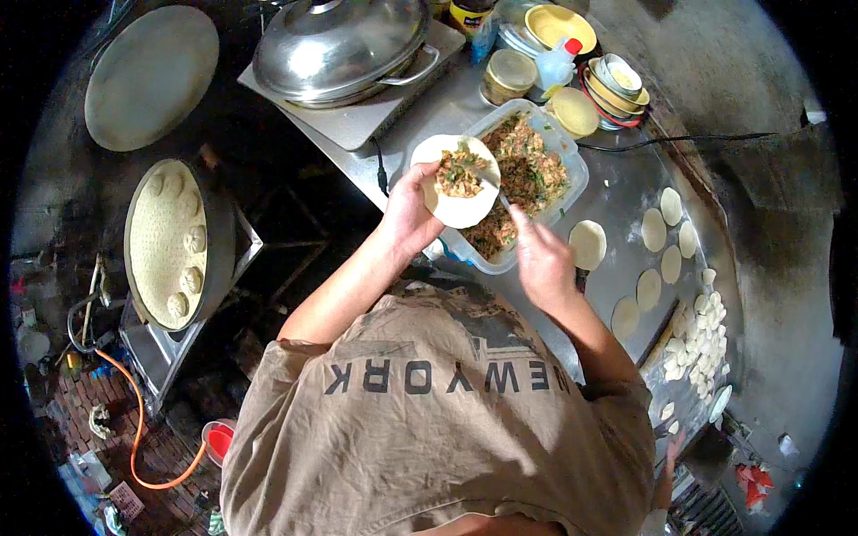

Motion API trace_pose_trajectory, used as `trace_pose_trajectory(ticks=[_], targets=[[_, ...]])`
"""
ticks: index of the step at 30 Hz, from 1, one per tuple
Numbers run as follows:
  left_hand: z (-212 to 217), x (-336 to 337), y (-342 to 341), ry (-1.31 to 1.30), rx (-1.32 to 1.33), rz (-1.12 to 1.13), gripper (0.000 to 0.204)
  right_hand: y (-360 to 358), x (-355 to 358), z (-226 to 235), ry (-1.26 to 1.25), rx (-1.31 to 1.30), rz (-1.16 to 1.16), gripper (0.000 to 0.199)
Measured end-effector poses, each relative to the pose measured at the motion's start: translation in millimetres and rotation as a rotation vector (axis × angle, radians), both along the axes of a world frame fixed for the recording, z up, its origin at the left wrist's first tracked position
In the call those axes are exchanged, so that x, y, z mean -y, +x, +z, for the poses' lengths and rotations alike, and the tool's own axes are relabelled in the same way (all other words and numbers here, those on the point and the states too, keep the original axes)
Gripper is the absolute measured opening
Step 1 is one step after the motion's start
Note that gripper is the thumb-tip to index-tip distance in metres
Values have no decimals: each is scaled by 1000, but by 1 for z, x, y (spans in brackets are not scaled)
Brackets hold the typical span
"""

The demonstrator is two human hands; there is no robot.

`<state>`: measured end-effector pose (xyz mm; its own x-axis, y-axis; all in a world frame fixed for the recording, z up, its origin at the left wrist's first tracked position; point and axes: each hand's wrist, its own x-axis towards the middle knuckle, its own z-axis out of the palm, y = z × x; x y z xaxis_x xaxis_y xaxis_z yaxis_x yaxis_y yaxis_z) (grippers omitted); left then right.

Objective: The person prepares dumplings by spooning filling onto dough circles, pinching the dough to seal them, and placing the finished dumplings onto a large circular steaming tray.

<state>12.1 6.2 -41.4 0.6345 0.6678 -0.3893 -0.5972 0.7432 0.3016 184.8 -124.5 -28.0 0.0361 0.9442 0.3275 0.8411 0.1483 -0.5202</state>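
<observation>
A round dough wrapper (466, 213) lies across my left hand (413, 207), whose fingers and thumb hold it by its left side. A mound of chopped meat-and-greens filling (458, 181) sits in its middle. My right hand (543, 259) is closed around the handle of a narrow metal utensil (490, 181); its tip touches the filling, and its exact shape is partly hidden. Beneath both hands stands a clear plastic tub (579, 179) of the same filling. Beside my right hand, a flat dough wrapper (587, 246) rests on the metal table (572, 308).
At left is a round steaming pan (147, 259) with several shaped buns. A lidded pan (344, 45) occupies the cooktop. Jars and stacked bowls (617, 89) line the back. Rolled wrappers (653, 230) and dough pieces (702, 339) spread rightward, near another person's hand (676, 444).
</observation>
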Motion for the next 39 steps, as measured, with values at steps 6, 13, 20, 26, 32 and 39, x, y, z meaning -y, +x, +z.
trace_pose_trajectory(ticks=[6, 13, 20, 26, 32, 39], targets=[[-21, -3, -33, 24, -95, 123, 41, 25, -21, 13, -59, -96, -85, 30], [6, -1, -70, 65, -112, 195, 44, 29, -37, -26, -451, 423, 171, 18], [4, 12, -90, 72, -74, 214, 47, 6, -6, -20, -450, 306, 302, 19], [-2, 14, -86, 72, -57, 194, 47, 53, -14, 5, -753, -372, 134, 24], [5, 12, -71, 27, -137, 193, 47, 47, -23, -8, -239, 64, 37, 23], [15, 10, -72, 71, -176, 182, 48, -12, -20, -29, -296, 364, 292, 17]])
